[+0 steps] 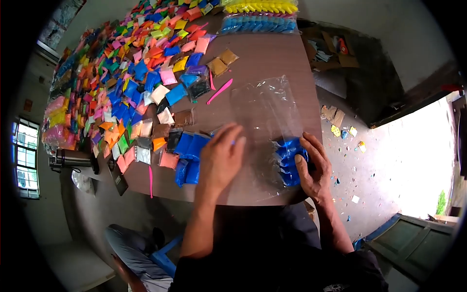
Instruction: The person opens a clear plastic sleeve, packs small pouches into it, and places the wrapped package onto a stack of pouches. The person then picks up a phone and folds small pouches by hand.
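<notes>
The right hand (316, 168) holds a row of blue packets (290, 163) at the near right of the brown table (253, 56), its thumb over them and its fingers curved around their right side. These packets lie at the near end of a clear plastic bag (279, 104), which stretches away toward the far side, wrinkled and flat; whether they are fully inside it is hard to tell.

The left hand (223, 158) is over the table to the left of the bag, blurred, its fingers bent and close together. I cannot tell whether it grips anything. Just beside it on the left lies a cluster of loose blue packets (185, 144), next to a salmon-pink packet (169, 159) and an orange packet (159, 143).

Farther left and far, a broad heap of multicoloured packets (141, 70) covers the table. A pink plastic knife (220, 91) lies between the heap and the bag; a slim pink stick (151, 182) lies at the near left edge. A dark cylindrical flask (74, 160) is at the left end. At the far edge are a pack of yellow pieces (260, 7) and a pack of blue pieces (258, 23). Beyond the table's right side, a cardboard box (348, 60) and scattered scraps (335, 130) are on the floor.
</notes>
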`<state>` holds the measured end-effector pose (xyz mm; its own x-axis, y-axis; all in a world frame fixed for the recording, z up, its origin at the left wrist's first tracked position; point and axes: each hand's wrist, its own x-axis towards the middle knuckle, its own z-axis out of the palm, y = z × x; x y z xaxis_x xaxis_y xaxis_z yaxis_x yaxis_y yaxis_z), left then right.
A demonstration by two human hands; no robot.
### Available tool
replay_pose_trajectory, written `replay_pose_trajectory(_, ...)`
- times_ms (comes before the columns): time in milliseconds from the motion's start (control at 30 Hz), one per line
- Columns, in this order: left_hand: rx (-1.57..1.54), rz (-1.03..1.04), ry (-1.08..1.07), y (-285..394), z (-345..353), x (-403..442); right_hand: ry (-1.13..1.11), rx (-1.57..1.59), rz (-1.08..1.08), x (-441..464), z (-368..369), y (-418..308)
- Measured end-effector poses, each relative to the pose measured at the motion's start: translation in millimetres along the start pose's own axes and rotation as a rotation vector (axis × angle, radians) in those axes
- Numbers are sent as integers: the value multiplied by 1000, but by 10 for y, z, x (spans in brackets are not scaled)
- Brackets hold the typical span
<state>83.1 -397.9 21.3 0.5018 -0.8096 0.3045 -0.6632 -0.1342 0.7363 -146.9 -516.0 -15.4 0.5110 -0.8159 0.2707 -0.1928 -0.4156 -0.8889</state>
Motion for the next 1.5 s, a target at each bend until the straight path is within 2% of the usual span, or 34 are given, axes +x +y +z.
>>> replay_pose_trajectory(67, 392, -106, -38, -27, -184, 53, -7, 0, 20, -1, -10, -13)
replay_pose_trajectory(200, 522, -60, -97, -183, -211, 104, 1, 3, 23, 10, -27, -67)
replay_pose_trajectory(267, 460, -128, -147, -193, -213, 148, -12, 3, 35, 4, -46, -90)
replay_pose_trajectory(533, 149, -125, -141, 24, -438, 110, 2, -6, -23, 3, -45, -23)
replay_pose_trajectory(600, -147, -235, -95, 110, -451, 104, -1, 0, -22, 0, -46, -27)
replay_pose_trajectory(633, -229, -217, -51, 132, -386, 95, -10, 19, -4, -1, -46, -27)
replay_pose_trajectory(667, -231, -215, -49, 124, -289, 83, -18, 37, 13, 4, -50, -29)
replay_pose_trajectory(733, -213, -72, 46, 165, -95, 93, -27, 42, 12, 13, -65, -28)
replay_pose_trajectory(800, -138, -49, 75, 309, -89, 107, -33, 46, 22, 27, -75, -30)
replay_pose_trajectory(867, -3, 60, 294, 419, -96, 139, -42, 6, 2, 44, -93, -64)
replay_pose_trajectory(900, 26, 83, 316, 435, -121, 140, -41, 3, 0, 58, -90, -59)
replay_pose_trajectory(933, 25, 83, 316, 429, -116, 128, -37, 23, -1, 57, -79, -54)
replay_pose_trajectory(1000, -60, -3, 146, 399, -81, 97, -36, 41, -2, 51, -70, -48)
replay_pose_trajectory(1067, -40, 35, 70, 334, 31, 87, -55, 58, 44, 60, -67, -27)
replay_pose_trajectory(1167, -43, 63, 40, 232, 223, 59, -98, 153, 89, 132, -128, -38)
replay_pose_trajectory(1233, 1, 195, 62, 254, 308, 79, -91, 158, 96, 202, -122, -12)
replay_pose_trajectory(1267, -3, 195, 64, 266, 339, 91, -82, 169, 95, 247, -113, -6)
replay_pose_trajectory(1467, -157, 155, 4, 183, 523, 161, -112, 108, 71, 295, -22, -15)
replay_pose_trajectory(1500, -273, 11, -48, 186, 526, 164, -103, 111, 52, 298, -10, 0)
